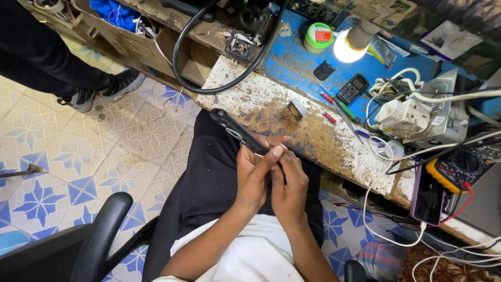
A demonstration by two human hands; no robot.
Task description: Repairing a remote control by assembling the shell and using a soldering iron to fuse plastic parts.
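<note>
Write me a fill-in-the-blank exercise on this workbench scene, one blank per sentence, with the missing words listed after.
1. Both hands hold a long black ____ over the person's lap: the left hand grips it, the right hand is beside it.
2. The small black keypad phone lies on the ____ part of the worn bench.
3. The lit bulb glows next to a round ____ tin.
4. The multimeter at the bench's right has a ____ casing.

Missing words: device; blue; green; yellow
</note>
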